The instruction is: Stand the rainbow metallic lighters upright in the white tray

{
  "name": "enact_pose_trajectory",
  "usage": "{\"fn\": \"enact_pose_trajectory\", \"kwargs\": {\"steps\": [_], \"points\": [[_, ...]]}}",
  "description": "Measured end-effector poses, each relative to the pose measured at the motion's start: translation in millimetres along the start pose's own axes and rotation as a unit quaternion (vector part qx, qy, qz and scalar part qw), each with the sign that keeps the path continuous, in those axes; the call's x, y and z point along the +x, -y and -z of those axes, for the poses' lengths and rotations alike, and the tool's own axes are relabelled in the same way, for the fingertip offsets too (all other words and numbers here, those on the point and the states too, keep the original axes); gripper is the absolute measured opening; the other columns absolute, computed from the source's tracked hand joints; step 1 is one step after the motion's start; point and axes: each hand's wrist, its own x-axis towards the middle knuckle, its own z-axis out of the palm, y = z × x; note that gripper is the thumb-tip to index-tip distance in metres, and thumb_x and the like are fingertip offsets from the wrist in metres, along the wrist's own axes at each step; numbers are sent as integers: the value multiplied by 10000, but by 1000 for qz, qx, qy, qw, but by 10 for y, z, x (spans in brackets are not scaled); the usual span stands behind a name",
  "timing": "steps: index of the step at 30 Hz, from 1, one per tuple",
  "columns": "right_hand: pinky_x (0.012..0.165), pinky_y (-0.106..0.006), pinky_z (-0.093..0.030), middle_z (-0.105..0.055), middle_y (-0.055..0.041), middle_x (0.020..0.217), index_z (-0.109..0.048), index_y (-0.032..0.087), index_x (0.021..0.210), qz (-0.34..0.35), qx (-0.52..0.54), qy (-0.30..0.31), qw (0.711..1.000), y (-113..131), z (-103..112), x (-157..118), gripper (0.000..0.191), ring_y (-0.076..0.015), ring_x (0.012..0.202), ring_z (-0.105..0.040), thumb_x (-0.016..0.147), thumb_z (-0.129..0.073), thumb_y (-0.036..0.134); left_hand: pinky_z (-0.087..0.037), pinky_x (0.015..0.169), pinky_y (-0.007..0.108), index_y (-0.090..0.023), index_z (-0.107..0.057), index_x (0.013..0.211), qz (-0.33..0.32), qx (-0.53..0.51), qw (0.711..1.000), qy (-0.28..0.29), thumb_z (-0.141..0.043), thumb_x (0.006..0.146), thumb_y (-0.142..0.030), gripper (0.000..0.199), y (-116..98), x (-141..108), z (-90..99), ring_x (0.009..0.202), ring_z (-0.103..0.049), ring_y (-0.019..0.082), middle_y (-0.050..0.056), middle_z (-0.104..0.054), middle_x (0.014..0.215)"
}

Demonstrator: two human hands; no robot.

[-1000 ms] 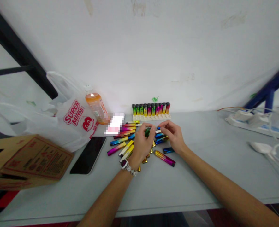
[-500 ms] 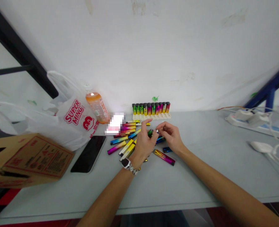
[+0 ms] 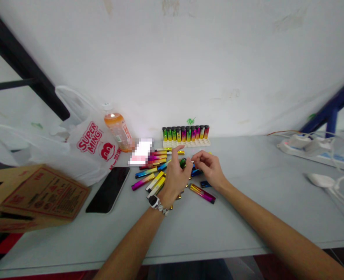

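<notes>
My left hand (image 3: 174,178), a metal watch (image 3: 153,201) at its wrist, is closed on a green lighter (image 3: 183,162) with the index finger raised. Facing it, my right hand (image 3: 211,168) pinches at the lighter's end; whatever lies between those fingertips is too small to make out. Under and around both hands lie loose metallic lighters in several colours, among them a purple-and-gold lighter (image 3: 202,193) and a blue-and-gold lighter (image 3: 146,172). Behind them a row of upright lighters (image 3: 183,134) stands in a white holder (image 3: 186,144) by the wall.
To the left are a black phone (image 3: 107,190), a cardboard box (image 3: 43,198), a white plastic bag (image 3: 81,155) and an orange drink bottle (image 3: 118,130). A blurred-out bright item (image 3: 141,152) lies beside the bottle. A power strip (image 3: 315,151) and white charger (image 3: 320,180) are at right.
Both hands stay close together over the loose lighters. The left fingers and the green lighter have shifted slightly left, and the gap to the right fingertips is a little wider.
</notes>
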Motion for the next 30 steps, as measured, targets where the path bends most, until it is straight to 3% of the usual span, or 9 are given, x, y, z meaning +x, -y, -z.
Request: {"fn": "enact_pose_trajectory", "kwargs": {"steps": [3, 9, 14, 18, 20, 25, 30], "points": [[556, -253, -358, -482, 59, 576, -627, 184, 803, 2, 4, 2, 1000, -17, 0, -5, 89, -109, 550, -433, 743, -582, 231, -332, 509, 276, -195, -485, 1331, -3, 9, 1000, 13, -503, 883, -216, 449, 11, 7, -5, 484, -464, 140, -73, -475, 541], [562, -255, -359, -477, 61, 579, -626, 183, 810, 0, -2, 8, 1000, -33, -3, -9, 87, -109, 549, -428, 751, -577, 226, -320, 506, 265, -195, -479, 1334, 1, -1, 1000, 9, -516, 868, -210, 468, 1, 0, -15, 491, -475, 137, -76, -494, 554], [553, -254, -347, -472, 51, 594, -590, 188, 786, -3, -9, 17, 1000, -4, -4, -24, 115, -111, 556, -422, 810, -595, 300, -338, 547, 264, -191, -405, 1403, 3, -5, 1000, 17, -552, 910, -334, 534, 9, -10, 6, 527, -503, 145, -73, -523, 586], [504, -248, -285, -379, 56, 551, -436, 210, 627, -13, -45, 9, 999, 20, -28, -22, 411, -99, 528, -342, 874, -591, 499, -398, 649, 290, -189, -334, 1460, -20, -10, 999, 47, -410, 989, -493, 566, 1, -39, 43, 646, -573, 171, -27, -616, 711], [492, -247, -263, -359, 57, 541, -400, 215, 603, -21, -73, 9, 997, 13, -45, -13, 463, -98, 528, -324, 875, -591, 538, -424, 709, 309, -179, -313, 1485, -36, -12, 997, 61, -348, 1002, -527, 597, -8, -57, 45, 717, -597, 186, 6, -641, 795], [514, -241, -316, -420, 54, 588, -448, 207, 653, -18, -116, 11, 993, -3, -47, 15, 382, -99, 558, -357, 847, -652, 465, -420, 965, 412, -150, -277, 1532, -55, -6, 995, 88, -274, 1003, -565, 673, 3, -87, 0, 1056, -590, 258, 117, -635, 1103], [534, -243, -430, -545, 17, 664, -588, 187, 748, -10, -119, -14, 993, 67, 58, 83, 302, -121, 621, -494, 812, -703, 459, -324, 1117, 451, -192, -353, 1512, -43, -22, 997, 62, -283, 996, -582, 650, 2, -76, -11, 1267, -498, 272, 133, -583, 1277]]}}
